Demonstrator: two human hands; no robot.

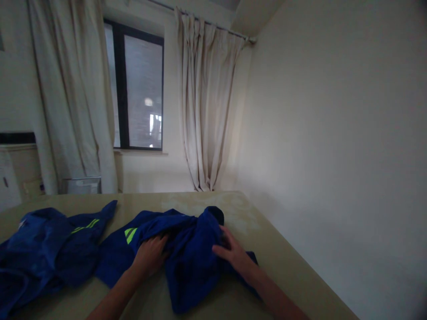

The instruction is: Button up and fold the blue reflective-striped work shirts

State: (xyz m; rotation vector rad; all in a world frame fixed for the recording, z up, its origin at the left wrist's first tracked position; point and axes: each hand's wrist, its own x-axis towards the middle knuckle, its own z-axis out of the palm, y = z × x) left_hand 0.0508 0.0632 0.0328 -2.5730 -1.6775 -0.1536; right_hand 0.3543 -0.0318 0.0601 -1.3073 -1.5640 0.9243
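Garment (193,262) lies in crumpled blue folds, left hand (151,255) tucked beneath, grip hidden; right hand (230,249) half-open, curved against cloth

L garment (50,244) beside mid garment (196,253) on surface (280,262), L hand (150,258) in latter's folds, R hand (235,255) at its R side. Far end: window (143,89) betw. curtains (207,102); wall (333,133) R.

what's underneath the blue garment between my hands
Beneath the blue garment is the yellowish-green surface, seen around its edges. Your left hand's fingertips are hidden by a fold; whatever else the cloth covers can't be seen.
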